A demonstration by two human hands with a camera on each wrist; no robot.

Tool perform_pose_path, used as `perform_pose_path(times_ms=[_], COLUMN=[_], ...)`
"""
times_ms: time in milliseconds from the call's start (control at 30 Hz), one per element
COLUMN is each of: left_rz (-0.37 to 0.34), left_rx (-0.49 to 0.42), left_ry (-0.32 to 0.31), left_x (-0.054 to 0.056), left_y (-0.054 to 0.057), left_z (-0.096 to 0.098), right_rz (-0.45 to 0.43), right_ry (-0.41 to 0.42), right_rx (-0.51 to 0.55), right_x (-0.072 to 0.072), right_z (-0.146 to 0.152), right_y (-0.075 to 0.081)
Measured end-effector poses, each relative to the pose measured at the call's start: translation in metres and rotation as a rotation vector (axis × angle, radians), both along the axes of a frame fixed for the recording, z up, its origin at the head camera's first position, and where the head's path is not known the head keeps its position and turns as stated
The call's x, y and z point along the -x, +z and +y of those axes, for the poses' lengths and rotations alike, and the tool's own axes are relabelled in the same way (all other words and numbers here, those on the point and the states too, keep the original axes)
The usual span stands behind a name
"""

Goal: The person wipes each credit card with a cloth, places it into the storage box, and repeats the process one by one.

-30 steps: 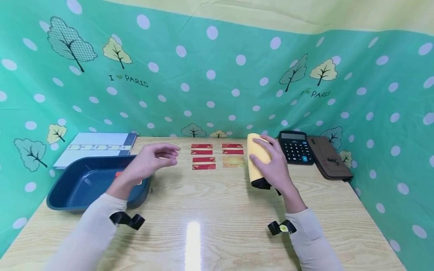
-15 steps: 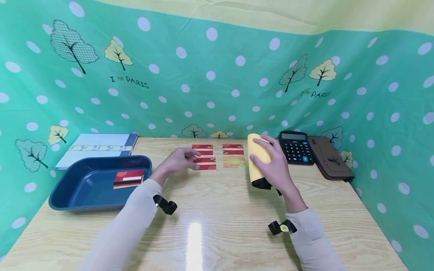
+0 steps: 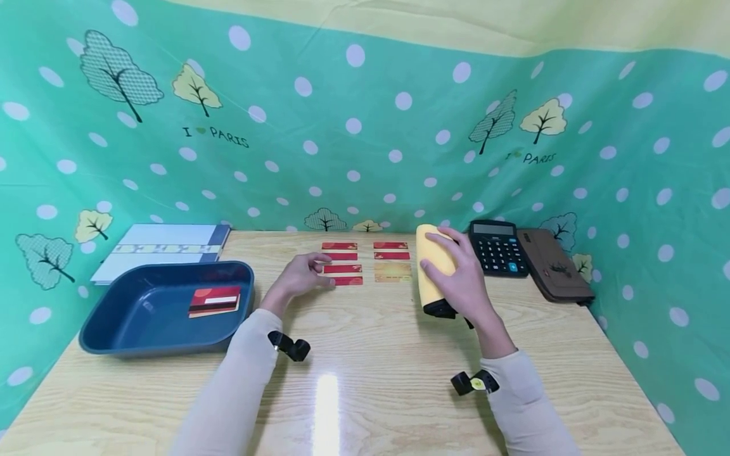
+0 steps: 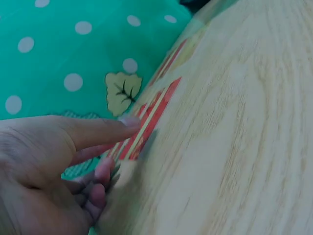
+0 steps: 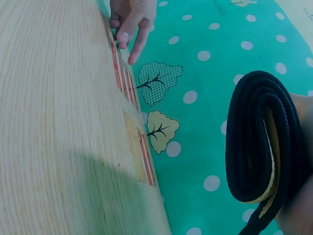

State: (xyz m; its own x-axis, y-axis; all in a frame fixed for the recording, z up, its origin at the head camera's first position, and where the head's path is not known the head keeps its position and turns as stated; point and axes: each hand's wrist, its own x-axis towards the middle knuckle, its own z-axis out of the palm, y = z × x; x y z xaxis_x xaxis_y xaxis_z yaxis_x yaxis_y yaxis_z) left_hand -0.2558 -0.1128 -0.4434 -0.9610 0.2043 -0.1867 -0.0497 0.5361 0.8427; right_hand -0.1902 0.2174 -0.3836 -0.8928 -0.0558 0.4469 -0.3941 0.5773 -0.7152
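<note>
- Our left hand (image 3: 299,276) is at the left end of the near-left red-banded card (image 3: 343,275), thumb and fingers apart with a gap between them, nothing gripped. Contact with the card: we can't tell.
- Our right hand (image 3: 461,272) holds a yellow roll (image 3: 435,259), fingers wrapped over the far side, thumb across the near face. Roll leans slightly; its near end is black. Right wrist view shows dark coiled layers with yellow between and a black tail hanging off. Can't tell if it touches the table (image 3: 388,354).
- Cards lie flat in a two-by-two block, mid table toward the far edge: far-left red-banded card (image 3: 340,252) just behind the near-left one, far-right red-banded card (image 3: 391,251), and a gold card (image 3: 392,273) near-right, left of the roll.
- Blue tray (image 3: 137,316) sits on the left. In its right half we see a red card (image 3: 214,301) with black and white stripes, pale edge showing under it.
- Pale blue folder (image 3: 165,247) behind the tray.
- Far right: black calculator (image 3: 496,248), then a brown case (image 3: 554,266) just beside it on the right.
- Green dotted cloth (image 3: 342,152) hangs behind the far edge.
- We've a small black camera on each wrist, over pale sleeves.
</note>
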Motion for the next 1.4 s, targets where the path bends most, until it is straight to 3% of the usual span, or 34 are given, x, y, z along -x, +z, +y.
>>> perform_pose_path(times_ms=[433,733,1400], left_rz=[0.023,0.024,0.157], left_rx=[0.133,0.160,0.069], left_ry=[-0.019,-0.008,0.073], left_x=[0.002,0.002,-0.012], left_y=[-0.003,-0.005,-0.010], left_z=[0.001,0.003,0.009], right_rz=[0.016,0.006,0.012], right_ry=[0.011,0.008,0.009], right_rx=[-0.013,-0.020,-0.017], right_x=[0.001,0.001,0.000], right_z=[0.000,0.000,0.000], right_y=[-0.004,-0.006,-0.003])
